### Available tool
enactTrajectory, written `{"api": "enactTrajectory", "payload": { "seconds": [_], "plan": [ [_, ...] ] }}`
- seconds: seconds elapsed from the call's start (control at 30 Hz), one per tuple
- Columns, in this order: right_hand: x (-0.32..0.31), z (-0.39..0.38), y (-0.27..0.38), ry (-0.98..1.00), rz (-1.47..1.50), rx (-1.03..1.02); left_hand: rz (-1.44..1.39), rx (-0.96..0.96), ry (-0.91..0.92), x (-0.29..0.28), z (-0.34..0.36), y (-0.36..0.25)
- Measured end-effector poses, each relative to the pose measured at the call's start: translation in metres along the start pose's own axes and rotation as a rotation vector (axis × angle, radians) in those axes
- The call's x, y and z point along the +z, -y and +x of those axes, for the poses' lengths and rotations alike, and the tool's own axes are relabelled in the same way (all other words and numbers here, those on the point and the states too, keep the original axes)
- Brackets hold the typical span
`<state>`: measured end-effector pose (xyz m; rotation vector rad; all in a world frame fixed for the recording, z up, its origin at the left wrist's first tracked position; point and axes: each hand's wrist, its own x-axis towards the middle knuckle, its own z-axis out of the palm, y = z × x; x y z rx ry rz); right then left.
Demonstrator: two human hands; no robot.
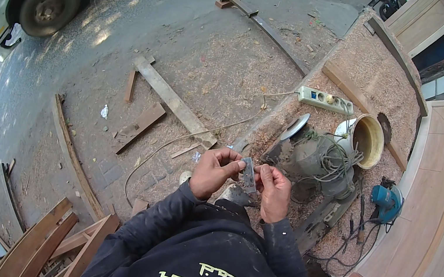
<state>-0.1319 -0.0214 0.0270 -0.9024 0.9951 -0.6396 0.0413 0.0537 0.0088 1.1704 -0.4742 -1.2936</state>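
In front of my body I hold a small, flat, grey-blue piece (249, 177) with dark specks; whether it is a packet or a plate I cannot tell. The thumb and forefinger of my left hand (212, 172) pinch its upper end. My right hand (273, 196) is closed at the piece's right edge, thumb against fingers; what lies in that pinch is too small to make out. Just beyond my right hand stands a dusty grey motor-like machine (318, 166) with a cable coiled on top. A pale metal disc (295, 126) shows at its left.
A white power strip (325, 100) lies beside a dusty bucket (375, 143). At the right are a blue power tool (384, 203) and a wooden door panel (435, 176). Wooden boards (175, 100) and frame pieces (41, 237) lie at the left. A truck wheel (49, 6) stands far left.
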Motion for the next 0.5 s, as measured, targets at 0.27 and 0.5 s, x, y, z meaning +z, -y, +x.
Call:
{"api": "enactTrajectory", "payload": {
  "seconds": [0.27, 0.5],
  "plan": [
    [-0.008, 0.002, -0.003, 0.150, 0.043, 0.027, -0.047, -0.028, 0.074, -0.004, -0.002, 0.000],
    [-0.015, -0.014, -0.009, 0.351, 0.324, 0.322, -0.089, -0.040, 0.134, -0.014, 0.000, 0.002]
  ]
}}
